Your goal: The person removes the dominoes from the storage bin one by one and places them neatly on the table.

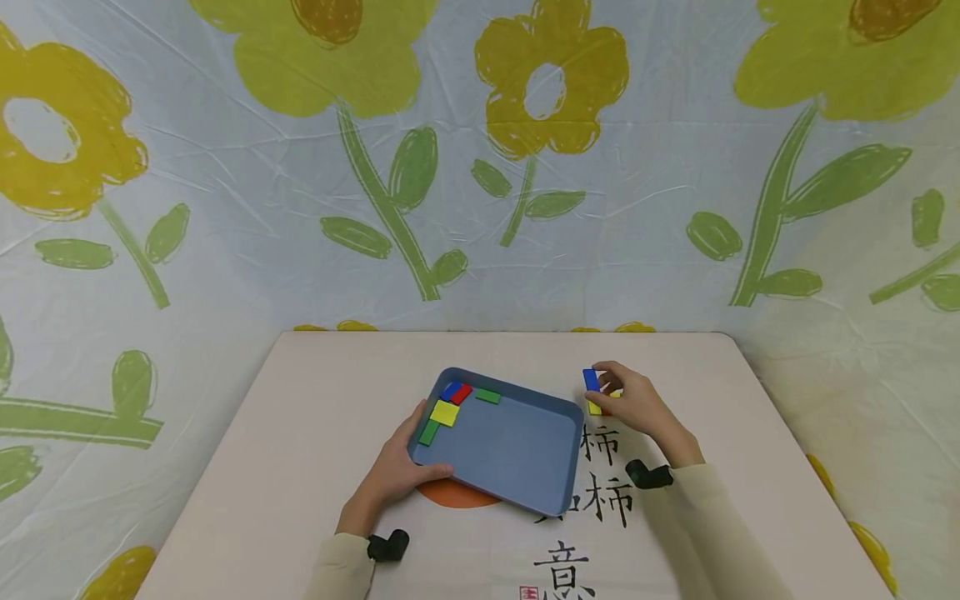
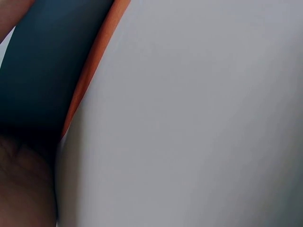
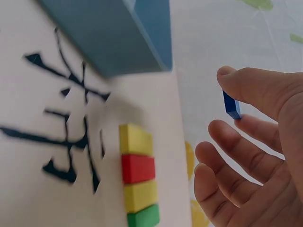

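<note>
A blue tray [image 1: 517,454] lies tilted on the table, with a blue, a red, a yellow and two green blocks in its far left corner. My left hand [image 1: 411,462] grips the tray's near left corner, thumb on the rim; the left wrist view shows only the tray's dark side [image 2: 42,71]. To the tray's right, my right hand [image 1: 606,387] pinches a blue block [image 1: 591,380] [image 3: 232,105] between thumb and forefinger, raised off the table. Under that hand lies a row of blocks: yellow [image 3: 136,139], red [image 3: 138,168], yellow [image 3: 140,195], green [image 3: 143,216].
The beige table [image 1: 300,417] carries a mat with black brush characters [image 1: 607,496] and an orange disc [image 1: 453,497] partly under the tray. A flower-print cloth [image 1: 480,167] hangs behind and beside the table.
</note>
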Motion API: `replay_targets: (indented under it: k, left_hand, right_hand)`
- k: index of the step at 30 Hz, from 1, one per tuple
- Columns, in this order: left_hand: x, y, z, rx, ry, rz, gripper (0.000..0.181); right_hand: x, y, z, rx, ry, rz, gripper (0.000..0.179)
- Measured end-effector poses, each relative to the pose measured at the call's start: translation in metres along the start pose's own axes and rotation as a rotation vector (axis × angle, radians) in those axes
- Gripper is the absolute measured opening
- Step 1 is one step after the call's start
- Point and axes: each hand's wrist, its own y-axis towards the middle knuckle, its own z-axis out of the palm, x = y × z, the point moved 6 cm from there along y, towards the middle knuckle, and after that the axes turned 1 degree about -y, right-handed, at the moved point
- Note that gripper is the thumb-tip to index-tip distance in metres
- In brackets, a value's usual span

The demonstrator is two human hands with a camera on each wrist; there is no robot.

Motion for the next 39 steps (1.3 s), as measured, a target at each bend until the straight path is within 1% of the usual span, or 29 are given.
replay_targets:
  k: [5,10,14,20,25,29,31,39]
  left_hand:
    - [-0.001,-0.001,0.000,-0.002,-0.012,0.002,0.121]
    - [-0.002,0.000,0.000,-0.003,-0.019,0.011,0.122]
    - [-0.001,0.000,0.000,-0.001,-0.017,0.017,0.121]
    - [-0.001,0.001,0.000,0.000,-0.018,0.023,0.122]
    - [0.001,0.001,0.000,0.002,-0.013,0.021,0.123]
    - [0.001,0.002,0.000,0.003,-0.007,0.023,0.122]
    - [0.001,0.002,0.000,0.002,-0.009,0.025,0.122]
    - [0.000,0.001,0.000,0.000,-0.004,0.019,0.121]
  right_hand:
    - [-0.017,-0.006,-0.004,-0.012,-0.036,0.039,0.054]
    - [-0.030,-0.012,-0.008,-0.005,-0.063,0.098,0.056]
    - [-0.043,-0.015,-0.013,-0.008,-0.076,0.129,0.057]
    - [-0.069,-0.019,-0.017,0.012,-0.079,0.179,0.057]
    - [-0.086,-0.023,-0.014,0.044,-0.065,0.230,0.060]
    - [-0.093,-0.024,-0.012,0.054,-0.064,0.269,0.062]
    - [-0.095,-0.023,-0.011,0.055,-0.072,0.276,0.062]
    - [-0.100,-0.023,-0.013,0.067,-0.101,0.265,0.062]
